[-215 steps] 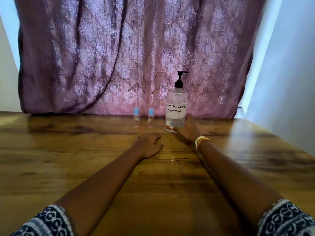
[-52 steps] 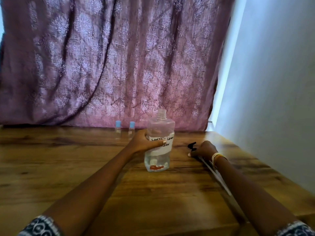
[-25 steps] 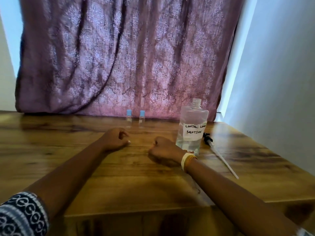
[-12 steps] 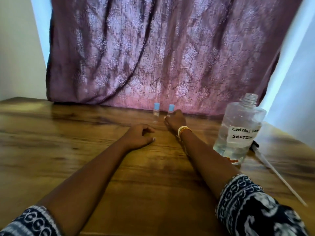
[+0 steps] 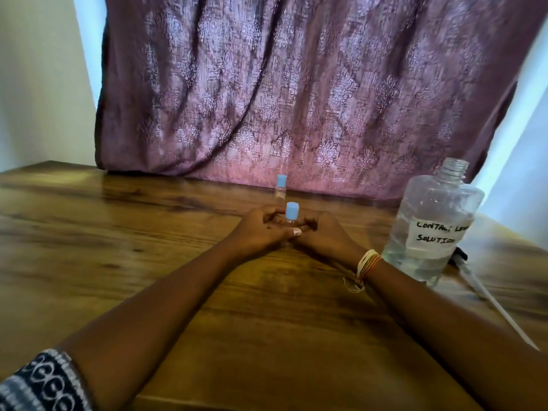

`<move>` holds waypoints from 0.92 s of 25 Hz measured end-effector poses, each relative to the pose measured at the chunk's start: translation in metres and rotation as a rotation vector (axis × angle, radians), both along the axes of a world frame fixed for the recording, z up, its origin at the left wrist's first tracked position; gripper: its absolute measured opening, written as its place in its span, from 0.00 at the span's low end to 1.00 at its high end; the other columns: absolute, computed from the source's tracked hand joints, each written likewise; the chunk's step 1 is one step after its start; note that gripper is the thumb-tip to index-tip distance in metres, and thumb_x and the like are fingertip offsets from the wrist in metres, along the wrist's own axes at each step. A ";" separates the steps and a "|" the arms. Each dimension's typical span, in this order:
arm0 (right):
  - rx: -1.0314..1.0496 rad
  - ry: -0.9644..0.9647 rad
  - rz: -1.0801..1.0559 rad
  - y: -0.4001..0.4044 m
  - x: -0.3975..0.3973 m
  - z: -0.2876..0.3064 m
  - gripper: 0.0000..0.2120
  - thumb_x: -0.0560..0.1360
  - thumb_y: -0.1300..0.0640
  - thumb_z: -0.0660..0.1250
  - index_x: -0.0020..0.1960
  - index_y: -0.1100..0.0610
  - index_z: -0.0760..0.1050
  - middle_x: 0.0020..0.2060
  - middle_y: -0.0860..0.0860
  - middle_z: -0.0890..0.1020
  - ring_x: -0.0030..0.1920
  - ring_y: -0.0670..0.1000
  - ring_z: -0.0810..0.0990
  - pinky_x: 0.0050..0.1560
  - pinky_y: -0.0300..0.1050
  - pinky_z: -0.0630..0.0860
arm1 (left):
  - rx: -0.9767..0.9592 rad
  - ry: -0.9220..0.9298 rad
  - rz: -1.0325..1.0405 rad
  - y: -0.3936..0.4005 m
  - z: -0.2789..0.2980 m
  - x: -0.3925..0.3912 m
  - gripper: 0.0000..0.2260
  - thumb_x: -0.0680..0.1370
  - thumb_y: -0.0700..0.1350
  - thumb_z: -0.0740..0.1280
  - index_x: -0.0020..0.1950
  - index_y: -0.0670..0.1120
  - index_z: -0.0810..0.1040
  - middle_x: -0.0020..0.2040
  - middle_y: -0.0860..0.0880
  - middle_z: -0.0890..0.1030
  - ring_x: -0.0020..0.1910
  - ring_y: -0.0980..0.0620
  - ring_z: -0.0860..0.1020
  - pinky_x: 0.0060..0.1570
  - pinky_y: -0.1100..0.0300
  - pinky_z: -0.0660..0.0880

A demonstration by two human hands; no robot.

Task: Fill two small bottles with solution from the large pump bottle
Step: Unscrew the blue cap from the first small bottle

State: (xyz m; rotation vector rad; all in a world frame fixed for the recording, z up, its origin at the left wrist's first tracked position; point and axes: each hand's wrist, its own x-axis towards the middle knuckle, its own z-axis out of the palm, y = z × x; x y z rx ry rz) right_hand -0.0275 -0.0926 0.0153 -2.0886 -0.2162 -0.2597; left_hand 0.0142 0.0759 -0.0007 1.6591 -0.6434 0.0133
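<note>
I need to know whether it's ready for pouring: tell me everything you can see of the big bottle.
The big bottle is clear plastic, standing upright on the wooden table at the right. Its threaded neck is open, with no pump on it. It is partly filled with clear liquid. A white handwritten label reads "SOLUTION". Neither hand touches it.

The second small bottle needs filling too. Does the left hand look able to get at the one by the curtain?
Probably yes. The left hand, now holding the nearer small bottle with the right hand, sits just short of the far bottle, with bare table between.
</note>
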 end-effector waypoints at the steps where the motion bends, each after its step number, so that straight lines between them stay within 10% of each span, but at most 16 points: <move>1: 0.009 0.009 0.018 0.000 -0.004 0.002 0.05 0.67 0.60 0.77 0.42 0.56 0.83 0.41 0.59 0.86 0.42 0.56 0.84 0.47 0.53 0.81 | 0.007 -0.001 -0.023 -0.001 -0.001 -0.001 0.20 0.60 0.52 0.78 0.51 0.54 0.82 0.47 0.51 0.87 0.46 0.52 0.85 0.42 0.60 0.80; 8: -0.059 0.092 0.027 -0.007 -0.024 0.028 0.18 0.71 0.61 0.74 0.59 0.61 0.76 0.45 0.52 0.82 0.44 0.48 0.80 0.46 0.40 0.77 | 0.091 0.090 -0.043 -0.003 -0.003 -0.004 0.10 0.67 0.39 0.78 0.46 0.45 0.84 0.37 0.44 0.86 0.34 0.52 0.81 0.36 0.56 0.78; 13: -0.008 -0.169 -0.128 0.005 -0.034 0.025 0.14 0.69 0.54 0.78 0.47 0.62 0.81 0.31 0.44 0.78 0.28 0.35 0.75 0.29 0.27 0.68 | 0.130 0.007 -0.096 -0.009 -0.004 -0.016 0.12 0.65 0.41 0.79 0.47 0.45 0.84 0.41 0.42 0.87 0.40 0.47 0.84 0.39 0.53 0.79; 19: -0.016 -0.239 -0.112 0.005 -0.031 0.024 0.09 0.67 0.57 0.78 0.42 0.60 0.81 0.29 0.46 0.79 0.26 0.38 0.74 0.29 0.28 0.68 | 0.138 -0.007 -0.098 -0.014 -0.006 -0.016 0.12 0.64 0.47 0.76 0.46 0.49 0.84 0.38 0.48 0.87 0.28 0.61 0.80 0.26 0.67 0.71; 23: 0.004 -0.236 -0.038 0.002 -0.031 0.025 0.10 0.69 0.61 0.76 0.48 0.64 0.82 0.40 0.58 0.85 0.36 0.50 0.80 0.40 0.41 0.77 | 0.112 0.025 -0.148 -0.013 -0.008 -0.013 0.13 0.63 0.48 0.76 0.46 0.52 0.85 0.42 0.46 0.87 0.38 0.52 0.85 0.37 0.57 0.79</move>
